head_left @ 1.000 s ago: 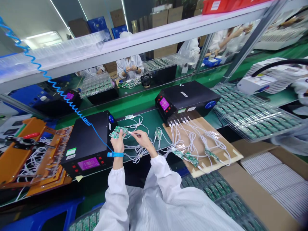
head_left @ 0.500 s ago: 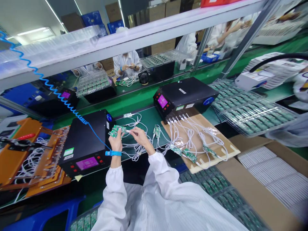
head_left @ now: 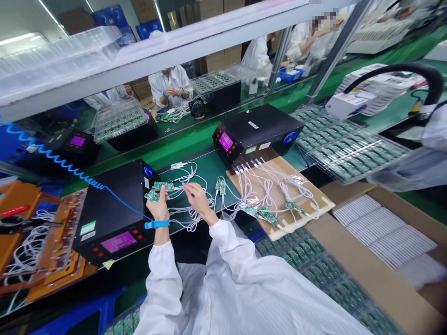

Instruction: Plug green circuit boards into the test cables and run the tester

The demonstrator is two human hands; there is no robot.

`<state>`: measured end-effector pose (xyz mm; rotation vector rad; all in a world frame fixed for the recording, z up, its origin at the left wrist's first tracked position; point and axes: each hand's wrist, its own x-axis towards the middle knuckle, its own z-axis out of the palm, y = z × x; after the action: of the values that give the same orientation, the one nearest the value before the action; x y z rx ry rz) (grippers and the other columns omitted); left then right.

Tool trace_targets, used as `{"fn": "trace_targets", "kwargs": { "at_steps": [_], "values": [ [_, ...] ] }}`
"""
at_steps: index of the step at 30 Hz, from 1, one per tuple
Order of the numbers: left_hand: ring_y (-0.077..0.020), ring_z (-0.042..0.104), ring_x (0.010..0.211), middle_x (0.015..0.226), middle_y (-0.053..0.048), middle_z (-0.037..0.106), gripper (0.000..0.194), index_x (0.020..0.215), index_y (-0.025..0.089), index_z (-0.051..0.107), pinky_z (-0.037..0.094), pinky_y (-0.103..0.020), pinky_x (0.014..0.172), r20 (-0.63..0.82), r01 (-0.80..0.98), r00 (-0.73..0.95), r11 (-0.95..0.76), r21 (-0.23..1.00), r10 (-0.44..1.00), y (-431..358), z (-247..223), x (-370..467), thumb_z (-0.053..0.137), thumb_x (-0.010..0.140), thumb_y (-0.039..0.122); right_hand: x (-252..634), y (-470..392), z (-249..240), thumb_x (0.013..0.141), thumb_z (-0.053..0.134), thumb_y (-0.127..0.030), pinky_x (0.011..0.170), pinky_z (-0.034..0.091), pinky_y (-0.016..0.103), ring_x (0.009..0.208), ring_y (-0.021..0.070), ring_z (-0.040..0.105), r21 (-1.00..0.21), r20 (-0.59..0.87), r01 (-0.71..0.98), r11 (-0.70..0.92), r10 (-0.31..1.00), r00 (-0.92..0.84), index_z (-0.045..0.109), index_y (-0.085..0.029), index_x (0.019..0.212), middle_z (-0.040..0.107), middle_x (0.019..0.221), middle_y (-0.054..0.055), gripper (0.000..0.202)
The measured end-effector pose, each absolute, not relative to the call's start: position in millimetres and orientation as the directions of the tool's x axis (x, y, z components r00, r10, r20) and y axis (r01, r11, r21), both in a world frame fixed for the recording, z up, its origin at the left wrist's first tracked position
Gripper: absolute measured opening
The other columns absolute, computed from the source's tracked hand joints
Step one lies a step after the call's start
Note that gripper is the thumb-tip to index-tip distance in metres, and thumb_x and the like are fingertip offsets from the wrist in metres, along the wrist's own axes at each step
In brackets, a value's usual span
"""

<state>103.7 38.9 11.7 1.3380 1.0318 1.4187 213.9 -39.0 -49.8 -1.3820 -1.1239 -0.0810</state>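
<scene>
**Bench record: circuit boards and white leads at the test station**

Item 1. Left hand (head_left: pixel 159 208), blue strap at the wrist. I logged it closed around a small fan of green circuit boards (head_left: pixel 158 190), raised just above the green mat (head_left: pixel 206 172), beside the right edge of the near black tester (head_left: pixel 115 209).

Item 2. Right hand (head_left: pixel 197 197). Fingers were pinched narrow on the end of a white cable (head_left: pixel 176 188) that met the boards; whether the plug was seated I could not tell.

Item 3. Loose white cables (head_left: pixel 190 218), heaped on the mat under both hands.

Item 4. Far black tester (head_left: pixel 256 132), to the right, with more leads spilling onto a cardboard sheet (head_left: pixel 279 195) carrying further boards.

Item 5. Clear trays of boards (head_left: pixel 344 149), far right; cardboard box (head_left: pixel 384 242) of white bundles, near right.

Handling note, my judgement: the boards looked light, thin and stiff, with fragile parts on the faces, so edges were the place to grip. The cable looked soft and springy; the rigid plug end was the place to hold it.
</scene>
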Motion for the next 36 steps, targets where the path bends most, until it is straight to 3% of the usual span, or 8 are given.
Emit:
{"fn": "trace_targets", "kwargs": {
  "at_steps": [2, 5, 11, 20, 27, 32, 36],
  "values": [
    [-0.0114, 0.058, 0.055, 0.07, 0.002, 0.066, 0.039, 0.086, 0.015, 0.065, 0.048, -0.025, 0.051, 0.268, -0.066, -0.021, -0.269, 0.961, 0.963, 36, 12, 105, 0.086, 0.072, 0.045, 209, -39, -48, 0.106, 0.056, -0.026, 0.097, 0.053, 0.036, 0.098, 0.0186, 0.068, -0.765, 0.624, 0.583, 0.275, 0.544, 0.562, 0.075, -0.026, 0.129, 0.075, 0.104, 0.007, 0.03],
    [-0.0153, 0.066, 0.061, 0.076, -0.002, 0.07, 0.042, 0.095, 0.015, 0.066, 0.053, -0.027, 0.055, 0.292, -0.044, -0.02, -0.293, 0.955, 0.956, 28, 12, 108, 0.083, 0.076, 0.048, 205, -39, -44, 0.103, 0.062, -0.028, 0.097, 0.053, 0.036, 0.1, 0.0197, 0.066, -0.819, 0.563, 0.507, 0.27, 0.55, 0.617, 0.079, -0.026, 0.121, 0.073, 0.101, 0.007, 0.025],
    [-0.0178, 0.069, 0.057, 0.079, -0.007, 0.076, 0.04, 0.095, 0.016, 0.069, 0.057, -0.03, 0.057, 0.3, 0.029, 0.035, -0.301, 0.953, 0.953, 14, 10, 111, 0.072, 0.087, 0.055, 204, -42, -33, 0.099, 0.067, -0.027, 0.104, 0.052, 0.043, 0.11, 0.0235, 0.064, -0.872, 0.489, 0.384, 0.303, 0.527, 0.695, 0.081, -0.026, 0.111, 0.074, 0.106, 0.009, 0.019],
    [-0.015, 0.066, 0.055, 0.076, -0.004, 0.075, 0.029, 0.089, 0.017, 0.073, 0.054, -0.027, 0.058, 0.341, 0.121, 0.061, -0.346, 0.93, 0.938, 10, 0, 117, 0.078, 0.084, 0.045, 197, -45, -24, 0.1, 0.065, -0.031, 0.095, 0.055, 0.036, 0.1, 0.0205, 0.068, -0.867, 0.49, 0.321, 0.382, 0.528, 0.693, 0.08, -0.025, 0.106, 0.071, 0.102, 0.007, 0.018],
    [-0.0202, 0.073, 0.084, 0.087, -0.006, 0.078, 0.011, 0.084, 0.019, 0.075, 0.057, -0.031, 0.085, 0.382, 0.169, 0.077, -0.39, 0.905, 0.921, 7, -1, 118, 0.078, 0.081, 0.03, 192, -43, -27, 0.1, 0.064, -0.032, 0.098, 0.056, 0.036, 0.103, 0.0199, 0.068, -0.862, 0.502, 0.328, 0.387, 0.554, 0.664, 0.079, -0.026, 0.107, 0.071, 0.106, 0.007, 0.018],
    [-0.0183, 0.07, 0.065, 0.078, -0.006, 0.076, 0.022, 0.084, 0.018, 0.074, 0.056, -0.03, 0.068, 0.343, 0.156, 0.069, -0.35, 0.924, 0.937, 6, -1, 122, 0.077, 0.083, 0.04, 197, -42, -29, 0.102, 0.061, -0.035, 0.096, 0.055, 0.037, 0.102, 0.0208, 0.068, -0.869, 0.482, 0.303, 0.392, 0.528, 0.699, 0.078, -0.024, 0.104, 0.072, 0.104, 0.008, 0.02],
    [-0.0163, 0.065, 0.05, 0.073, -0.005, 0.075, 0.033, 0.086, 0.016, 0.073, 0.052, -0.029, 0.056, 0.304, 0.119, 0.056, -0.308, 0.944, 0.951, 7, 1, 121, 0.074, 0.086, 0.049, 212, -41, -33, 0.103, 0.057, -0.039, 0.105, 0.05, 0.041, 0.109, 0.023, 0.065, -0.914, 0.392, 0.278, 0.296, 0.467, 0.793, 0.073, -0.022, 0.115, 0.071, 0.11, 0.01, 0.026]
  ]
}}
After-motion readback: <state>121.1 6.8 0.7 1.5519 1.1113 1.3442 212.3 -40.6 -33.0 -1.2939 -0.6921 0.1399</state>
